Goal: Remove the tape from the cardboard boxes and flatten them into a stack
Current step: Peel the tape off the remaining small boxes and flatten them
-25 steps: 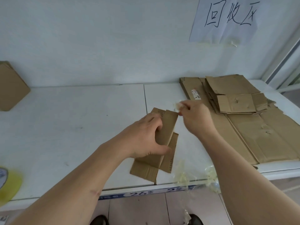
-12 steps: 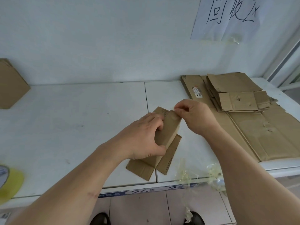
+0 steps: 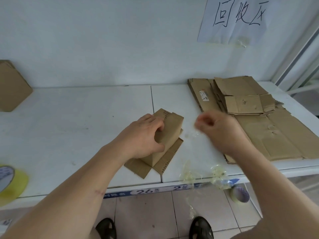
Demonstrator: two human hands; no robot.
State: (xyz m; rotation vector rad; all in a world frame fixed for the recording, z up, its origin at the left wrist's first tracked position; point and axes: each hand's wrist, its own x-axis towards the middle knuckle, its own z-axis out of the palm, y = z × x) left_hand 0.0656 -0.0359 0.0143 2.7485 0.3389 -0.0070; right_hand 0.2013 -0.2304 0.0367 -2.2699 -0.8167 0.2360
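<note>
tape strip pulled clear of a small box

left hand [image 3: 143, 135] grips the half-collapsed small box [image 3: 170, 130] at mid-table [image 3: 69, 128], long axis running near-to-far. right hand [image 3: 219, 128], blurred, pinches what appears to be a clear tape strip [image 3: 191, 135] just right of the box. flattened stack [image 3: 250, 104] lies farther right, nearer the right hand.

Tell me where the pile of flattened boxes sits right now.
In the head view, the pile of flattened boxes lies on the right side of the white table, against the wall below the paper sign, just beyond the right hand.
</note>
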